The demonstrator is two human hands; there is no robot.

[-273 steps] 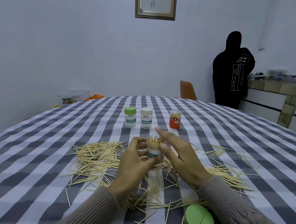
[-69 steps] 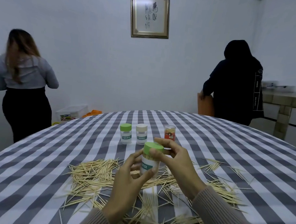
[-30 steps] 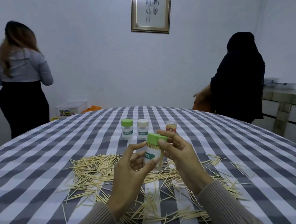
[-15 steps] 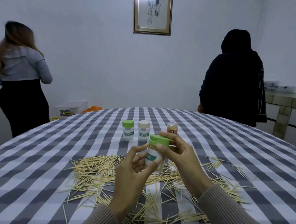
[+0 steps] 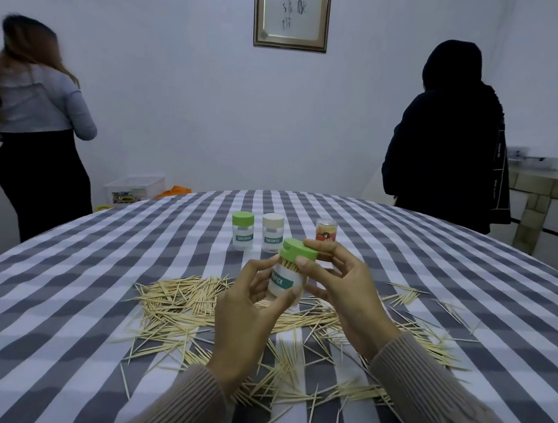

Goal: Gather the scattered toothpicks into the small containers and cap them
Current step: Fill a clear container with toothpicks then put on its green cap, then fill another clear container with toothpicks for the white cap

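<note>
Held container sits centre frame, lifted off the counter, tilted slightly right. Clear body, teal label, toothpick tips visible under the green cap. Cap is on top but sits skewed, not level with the body.

Left hand grasps the container body: thumb on the right lower side, fingers curled round the left. Right hand pinches the green cap, thumb on its near edge, index finger across the far edge; other fingers loosely curled behind. Both sleeves are ribbed beige knit.

Loose toothpicks cover the checked cloth below and around both hands, densest left of centre, thinner spread to the right and toward the lower edge.

Just behind the hands, a row of three standing containers: green-capped container on the left, beige-capped container in the middle, red-labelled container on the right, partly hidden by the right index finger. All three upright, close together but apart.

Background: person in a grey top at left of frame, person in a black hooded coat at upper right, both facing away. Framed calligraphy on the wall, top centre. Clear plastic bin on the floor beyond the counter's far left edge.
</note>
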